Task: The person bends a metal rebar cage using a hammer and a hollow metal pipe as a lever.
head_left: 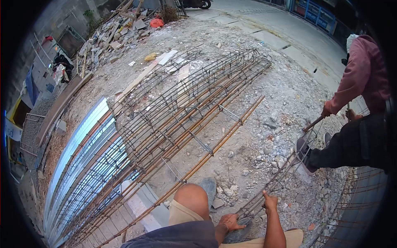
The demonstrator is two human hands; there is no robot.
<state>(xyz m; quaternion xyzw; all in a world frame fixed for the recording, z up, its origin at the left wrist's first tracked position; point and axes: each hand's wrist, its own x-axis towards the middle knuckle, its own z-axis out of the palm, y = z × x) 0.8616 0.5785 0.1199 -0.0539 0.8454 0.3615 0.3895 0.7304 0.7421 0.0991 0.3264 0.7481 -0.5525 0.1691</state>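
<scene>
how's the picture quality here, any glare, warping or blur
Head view: strong wide-angle bending, so the metal sheets look curved, with blackened corners; head view: soft light on the ground, pale sheen on those sheets; head view: no obvious motion blur on the left hand or right hand.

Site type: outdoor building site, roadside. Evidence: tied rebar cages (pixel 165 132) and metal sheets (pixel 92 125) on rough, stony ground (pixel 289 97); rubble heap (pixel 118 39) toward its far left; paved road (pixel 248 17) along its far edge.

Rocky ground (pixel 295 93) bears rusty rebar cages (pixel 197 113), pale boards (pixel 140 81), stones (pixel 279 160).
</scene>
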